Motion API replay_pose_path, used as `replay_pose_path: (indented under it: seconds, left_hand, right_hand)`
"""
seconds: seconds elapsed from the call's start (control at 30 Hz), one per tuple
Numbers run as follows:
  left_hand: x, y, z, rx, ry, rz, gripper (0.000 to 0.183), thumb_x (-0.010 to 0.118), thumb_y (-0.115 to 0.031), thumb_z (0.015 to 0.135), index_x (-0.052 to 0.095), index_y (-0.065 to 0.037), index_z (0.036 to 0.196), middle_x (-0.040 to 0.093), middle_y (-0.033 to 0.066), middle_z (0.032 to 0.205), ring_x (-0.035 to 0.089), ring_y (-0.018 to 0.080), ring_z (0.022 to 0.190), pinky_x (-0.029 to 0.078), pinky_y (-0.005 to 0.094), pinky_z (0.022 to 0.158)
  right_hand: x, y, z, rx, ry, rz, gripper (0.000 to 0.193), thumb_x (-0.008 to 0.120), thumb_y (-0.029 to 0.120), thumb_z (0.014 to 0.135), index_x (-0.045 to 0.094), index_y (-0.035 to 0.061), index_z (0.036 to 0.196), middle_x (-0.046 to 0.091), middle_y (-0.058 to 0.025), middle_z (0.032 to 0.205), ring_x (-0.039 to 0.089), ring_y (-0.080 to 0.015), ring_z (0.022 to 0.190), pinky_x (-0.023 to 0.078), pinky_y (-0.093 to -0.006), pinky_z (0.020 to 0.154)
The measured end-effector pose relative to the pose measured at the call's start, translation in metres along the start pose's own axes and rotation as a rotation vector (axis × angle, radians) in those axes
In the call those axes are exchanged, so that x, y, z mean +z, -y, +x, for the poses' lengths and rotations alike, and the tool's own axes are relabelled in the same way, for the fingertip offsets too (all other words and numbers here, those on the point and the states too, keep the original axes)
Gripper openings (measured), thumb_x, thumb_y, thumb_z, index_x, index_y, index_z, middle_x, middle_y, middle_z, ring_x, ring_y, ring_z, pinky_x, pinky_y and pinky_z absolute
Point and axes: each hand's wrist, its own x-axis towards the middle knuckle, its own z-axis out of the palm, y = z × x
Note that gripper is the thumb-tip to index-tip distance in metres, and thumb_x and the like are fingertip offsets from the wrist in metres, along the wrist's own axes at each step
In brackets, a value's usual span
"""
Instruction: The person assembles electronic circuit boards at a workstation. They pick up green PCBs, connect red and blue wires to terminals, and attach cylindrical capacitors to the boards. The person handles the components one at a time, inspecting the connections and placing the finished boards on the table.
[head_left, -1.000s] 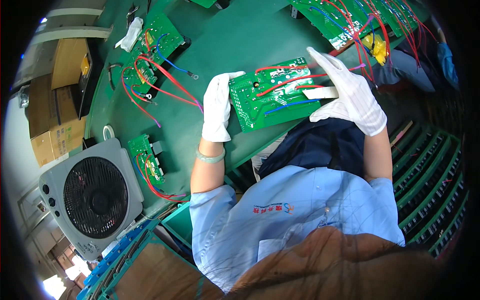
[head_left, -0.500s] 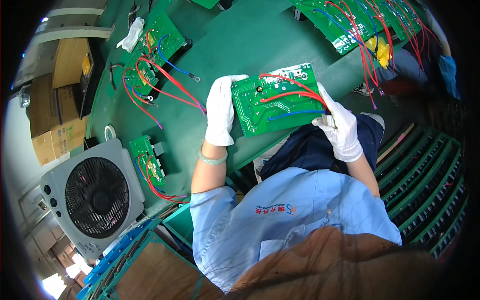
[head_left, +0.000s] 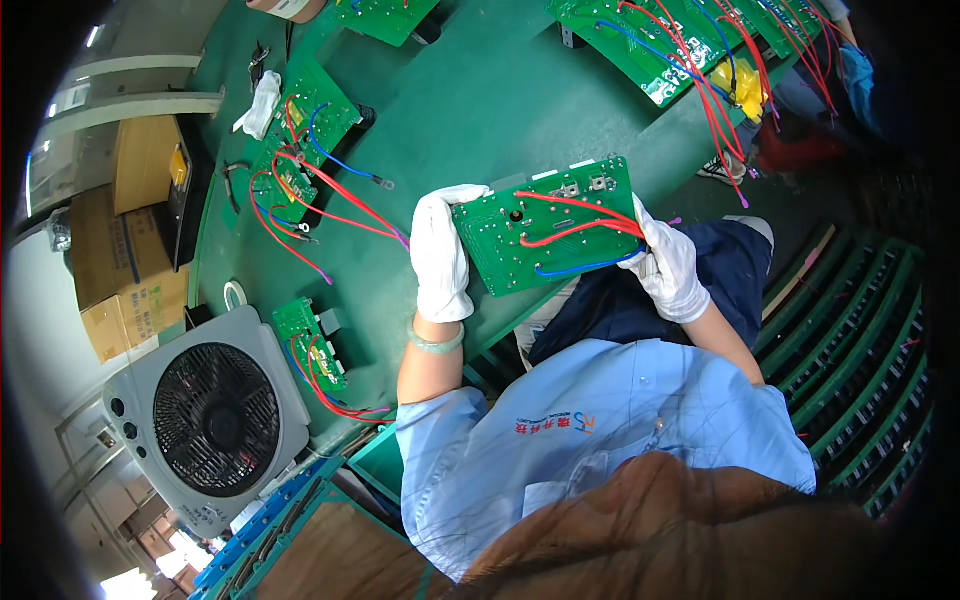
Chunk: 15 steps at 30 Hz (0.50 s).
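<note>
Between my two white-gloved hands is a green circuit board [head_left: 560, 262], held over the near edge of the green table. My left hand [head_left: 440, 255] grips its left edge, fingers along the far corner. At the right edge my right hand [head_left: 668, 262] is closed on the board and the bundle of wires there. Red wires [head_left: 585, 207] and a blue wire [head_left: 590, 268] run across the board's face toward that hand. Its underside and the fingertips behind it are hidden.
More wired circuit boards lie at the left [head_left: 318, 125] and far right [head_left: 650, 50]. A smaller board [head_left: 308, 340] sits beside a grey box fan [head_left: 215, 415]. A crumpled white glove [head_left: 262, 105] lies at far left. Green slatted racks [head_left: 850, 350] stand at right; another person's blue sleeve [head_left: 858, 85] shows beyond.
The board has tilted in my hands, and its face catches the light differently. Both hands keep their hold. The whole view has shifted slightly, with the fan and near board appearing further right.
</note>
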Motion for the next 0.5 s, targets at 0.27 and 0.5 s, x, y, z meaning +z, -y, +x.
replay_pose_path:
  seconds: [0.27, 0.5]
  left_hand:
    - [-0.0014, 0.0019, -0.0002, -0.038, -0.011, -0.053, 0.033, 0.038, -0.025, 0.105, 0.057, 0.002, 0.103, 0.064, 0.0147, 0.107, 0.061, 0.0201, 0.097, 0.047, 0.0343, 0.092]
    - [0.0011, -0.0012, 0.0015, -0.043, -0.031, 0.063, 0.033, 0.038, -0.025, 0.105, 0.057, 0.002, 0.104, 0.065, 0.0145, 0.108, 0.062, 0.02, 0.096, 0.047, 0.0336, 0.092]
  right_hand:
    - [0.0025, -0.0009, -0.0021, 0.048, -0.004, 0.016, 0.059, 0.048, 0.042, 0.096, 0.05, -0.0064, 0.129, 0.058, -0.0221, 0.129, 0.068, -0.0325, 0.085, 0.054, -0.0366, 0.071]
    - [0.0013, 0.0025, -0.0007, 0.128, 0.017, 0.103, 0.064, 0.045, 0.05, 0.097, 0.049, -0.0044, 0.13, 0.059, -0.0224, 0.127, 0.068, -0.0339, 0.087, 0.055, -0.0376, 0.073]
